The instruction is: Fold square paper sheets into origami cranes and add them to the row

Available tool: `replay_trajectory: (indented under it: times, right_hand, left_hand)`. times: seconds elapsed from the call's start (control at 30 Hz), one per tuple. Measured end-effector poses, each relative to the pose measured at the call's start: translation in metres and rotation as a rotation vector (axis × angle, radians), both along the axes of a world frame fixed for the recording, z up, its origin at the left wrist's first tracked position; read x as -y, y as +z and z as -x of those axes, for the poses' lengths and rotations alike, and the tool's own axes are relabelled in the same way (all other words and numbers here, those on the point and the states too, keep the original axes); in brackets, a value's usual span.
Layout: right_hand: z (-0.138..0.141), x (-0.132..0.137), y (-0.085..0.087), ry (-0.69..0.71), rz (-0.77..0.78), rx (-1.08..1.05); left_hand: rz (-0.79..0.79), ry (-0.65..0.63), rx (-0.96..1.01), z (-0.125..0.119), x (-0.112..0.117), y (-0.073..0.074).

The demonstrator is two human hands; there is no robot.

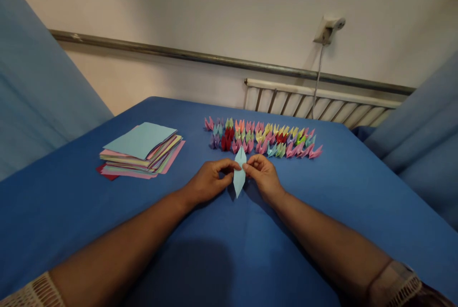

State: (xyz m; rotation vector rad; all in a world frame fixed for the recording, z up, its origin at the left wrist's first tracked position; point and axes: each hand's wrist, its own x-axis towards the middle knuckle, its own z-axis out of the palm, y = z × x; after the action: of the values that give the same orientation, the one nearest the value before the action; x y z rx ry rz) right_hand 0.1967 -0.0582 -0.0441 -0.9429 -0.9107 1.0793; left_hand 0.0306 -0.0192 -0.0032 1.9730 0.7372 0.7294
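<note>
A light blue folded origami paper (239, 180), long and diamond-shaped with a slit in its upper point, is held upright between my two hands. My left hand (211, 178) pinches its left edge with thumb and fingers. On the opposite edge, my right hand (265, 176) grips it between thumb and curled fingers. Just behind the paper stand rows of small folded paper cranes (266, 140) in pink, red, yellow, green, blue and purple.
A stack of coloured paper squares (141, 141), light blue on top, lies to the left on the blue-covered table (179, 259). Behind are a metal rail (186, 56), a radiator (304, 93) and a wall socket with a plugged cord (325, 30). Blue curtains (32, 83) hang at both sides.
</note>
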Motion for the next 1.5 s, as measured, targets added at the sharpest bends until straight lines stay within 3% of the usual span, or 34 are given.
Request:
replay_trajectory:
  times: [0.23,0.47,0.7,0.87,1.13,1.33,1.5]
  right_hand:
    - [0.005,0.008,-0.002,0.036,-0.163,0.126]
    - [0.006,0.000,-0.010,-0.045,-0.125,0.105]
    - [0.007,0.003,-0.006,-0.087,-0.094,0.164]
    - [0.009,0.005,-0.003,-0.095,-0.088,0.068]
    - [0.007,0.004,-0.001,0.084,0.078,0.042]
    - [0.007,0.009,-0.001,0.174,0.074,0.068]
    - [0.008,0.012,0.001,0.261,0.077,0.111]
  left_hand:
    - [0.279,0.136,0.206,-0.004,-0.002,-0.007]
    - [0.326,0.148,0.231,-0.007,-0.003,-0.008]
    - [0.402,0.328,0.291,-0.012,0.002,-0.005]
    - [0.509,0.367,0.382,-0.014,0.007,-0.004]
    - [0.472,0.332,0.356,-0.014,0.005,-0.006]
    - [0.438,0.150,0.288,-0.011,0.003,-0.003]
    - [0.363,0.252,0.242,-0.008,0.003,-0.001]
